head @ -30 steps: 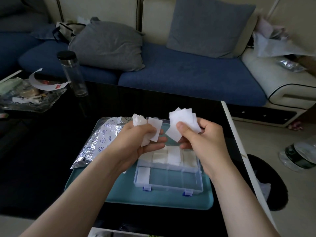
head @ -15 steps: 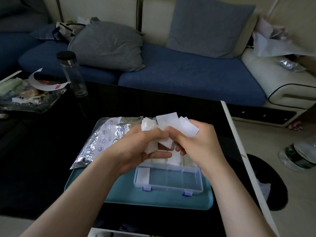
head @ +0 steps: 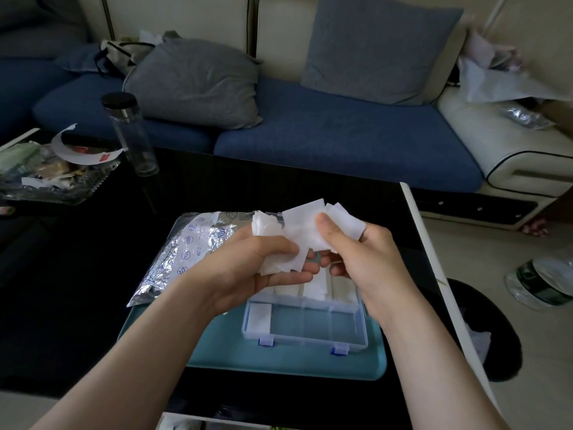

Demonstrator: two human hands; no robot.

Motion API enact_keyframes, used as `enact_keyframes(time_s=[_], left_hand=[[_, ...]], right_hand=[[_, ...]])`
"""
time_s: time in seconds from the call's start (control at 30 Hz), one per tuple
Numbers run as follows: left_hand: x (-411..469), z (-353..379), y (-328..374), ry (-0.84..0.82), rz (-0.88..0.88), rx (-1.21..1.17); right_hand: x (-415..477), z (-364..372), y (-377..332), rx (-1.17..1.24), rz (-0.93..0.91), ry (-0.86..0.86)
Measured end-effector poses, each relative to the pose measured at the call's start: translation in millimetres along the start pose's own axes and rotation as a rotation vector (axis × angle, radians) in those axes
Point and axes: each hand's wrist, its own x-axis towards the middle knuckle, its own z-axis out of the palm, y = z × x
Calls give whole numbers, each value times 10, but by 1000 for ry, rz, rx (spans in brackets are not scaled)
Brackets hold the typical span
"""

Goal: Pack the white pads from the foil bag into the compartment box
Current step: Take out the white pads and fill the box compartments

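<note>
White pads (head: 297,234) are bunched in both hands at the centre of the frame, raised above the compartment box (head: 305,333). The left hand (head: 248,268) has its fingers curled under one crumpled bunch, with the thumb pressed on top. The right hand (head: 366,259) pinches a looser fan of them between thumb and fingers. The two bunches meet and overlap between the hands.

The box lies directly below, toward the lower centre of the frame, on a teal tray (head: 279,364) on the dark bench (head: 77,274). Its long axis runs left to right. The row of cells on its upper side already holds pads. The lower row shows a single pad in its leftmost cell, and the other cells there look bare. Those free cells sit below and slightly right of the hands, so the right hand seems the nearer one for the next drop, probably straight down and a little toward the bottom of the frame. The foil bag (head: 186,246) lies to the left, partly under the left wrist.
</note>
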Motion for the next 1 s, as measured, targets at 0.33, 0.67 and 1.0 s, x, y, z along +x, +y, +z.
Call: enact_keyframes(time_s=[0.33, 0.67, 1.0], left_hand=[[75, -63, -18, 161, -64, 12], [-19, -58, 33, -19, -98, 81], [-17, -126, -17, -20, -1, 190]], right_hand=[[54, -104, -4, 18, -138, 69], [38, -74, 44, -305, -229, -90], [60, -74, 135, -391, -211, -199]])
